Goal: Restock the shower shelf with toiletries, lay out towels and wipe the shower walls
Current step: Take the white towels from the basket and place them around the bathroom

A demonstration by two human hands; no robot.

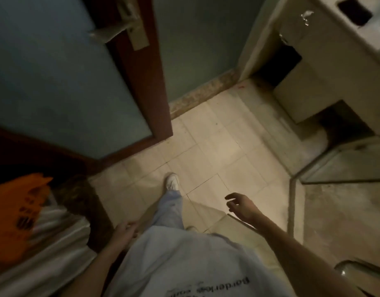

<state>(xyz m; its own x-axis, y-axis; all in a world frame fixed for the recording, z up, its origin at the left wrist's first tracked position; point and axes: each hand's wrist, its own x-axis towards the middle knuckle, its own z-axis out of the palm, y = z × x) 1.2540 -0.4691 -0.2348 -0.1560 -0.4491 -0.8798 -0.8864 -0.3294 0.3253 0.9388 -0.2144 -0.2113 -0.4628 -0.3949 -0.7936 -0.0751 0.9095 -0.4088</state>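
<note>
The right hand (241,205) is held out over the floor (217,142), fingers loosely curled round nothing, probably for balance in mid-stride; the left hand (125,230) is kept at the hip, and whether anything is pinched in it cannot be told. No toiletries are seen in either hand, and what may be towels, a pale bundle (56,236) under something orange (17,211), is blurred at the left edge. The shower glass (343,166) is cut off at the right, with no shelf or walls shown.
</note>
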